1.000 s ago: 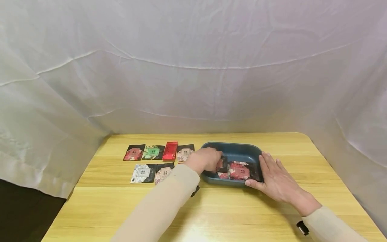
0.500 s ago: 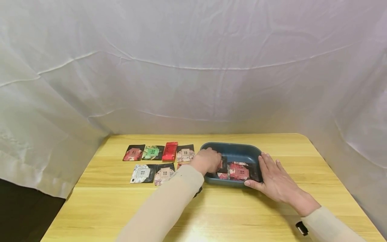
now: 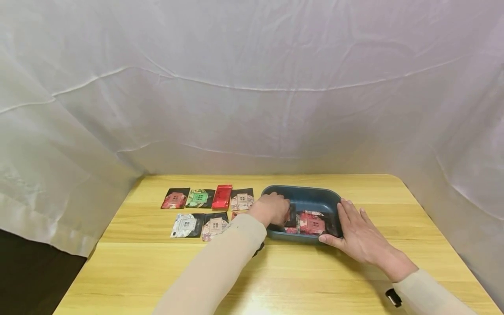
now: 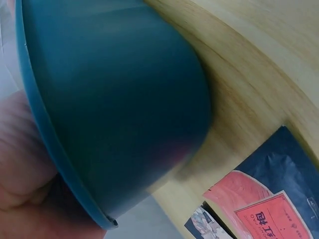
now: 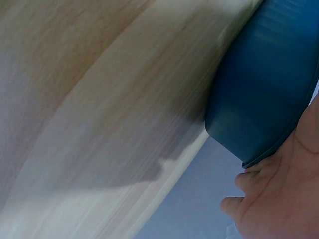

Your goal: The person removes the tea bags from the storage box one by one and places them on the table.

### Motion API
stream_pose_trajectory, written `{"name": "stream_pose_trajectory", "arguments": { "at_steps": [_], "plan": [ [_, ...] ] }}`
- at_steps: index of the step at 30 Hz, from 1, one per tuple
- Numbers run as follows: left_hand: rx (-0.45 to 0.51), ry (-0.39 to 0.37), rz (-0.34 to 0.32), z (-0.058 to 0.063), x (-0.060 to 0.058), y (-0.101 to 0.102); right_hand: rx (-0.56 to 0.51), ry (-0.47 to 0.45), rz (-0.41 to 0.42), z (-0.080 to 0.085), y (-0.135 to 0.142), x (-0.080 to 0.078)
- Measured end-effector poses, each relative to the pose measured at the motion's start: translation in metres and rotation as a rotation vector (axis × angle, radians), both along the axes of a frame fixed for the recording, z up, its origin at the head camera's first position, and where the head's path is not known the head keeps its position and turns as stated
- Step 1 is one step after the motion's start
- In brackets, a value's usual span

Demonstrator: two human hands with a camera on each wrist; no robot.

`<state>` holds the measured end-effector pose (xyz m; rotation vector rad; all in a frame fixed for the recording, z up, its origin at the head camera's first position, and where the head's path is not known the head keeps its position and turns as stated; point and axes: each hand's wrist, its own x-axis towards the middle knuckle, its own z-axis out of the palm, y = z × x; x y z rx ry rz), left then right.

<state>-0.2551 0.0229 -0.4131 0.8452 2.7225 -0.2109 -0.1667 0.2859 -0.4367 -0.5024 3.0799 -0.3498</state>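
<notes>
A dark blue plastic bin (image 3: pixel 311 199) stands on the table with several tea sachets inside. My left hand (image 3: pixel 272 208) reaches over its left end, fingers bent down into it at a black-and-red tea sachet (image 3: pixel 291 215). The fingertips are hidden, so I cannot tell whether they pinch that sachet. Beside it lies a sachet with a red label (image 3: pixel 313 223). My right hand (image 3: pixel 360 232) rests against the bin's right end, fingers straight along the rim and thumb at the front corner. The right wrist view shows the palm (image 5: pixel 289 199) by the bin's outer wall.
Left of the bin lie two rows of tea sachets: a red-labelled one (image 3: pixel 175 199), a green one (image 3: pixel 199 198), a bright red one (image 3: pixel 222 196), a white one (image 3: pixel 187 225) and others. The left wrist view shows a red-labelled sachet (image 4: pixel 271 219) near the bin. A pale curtain (image 3: pixel 252 109) hangs behind.
My left forearm has shifted slightly right while the hand stays in the bin. The sachet at its fingers has shifted a little. My right hand has barely moved.
</notes>
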Motion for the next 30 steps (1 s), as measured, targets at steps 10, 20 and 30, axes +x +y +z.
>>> {"name": "stream_pose_trajectory", "arguments": {
  "at_steps": [10, 20, 30],
  "plan": [
    [0.088, -0.001, 0.031, -0.001, 0.002, -0.001, -0.007, -0.001, -0.005, -0.001, -0.001, 0.000],
    [0.227, 0.048, 0.007, 0.017, 0.006, -0.004, -0.011, 0.004, -0.002, -0.002, -0.001, -0.001],
    [0.190, 0.095, -0.054, 0.037, 0.019, -0.018, -0.010, 0.005, 0.000, -0.002, 0.000, -0.001]
  ]
}}
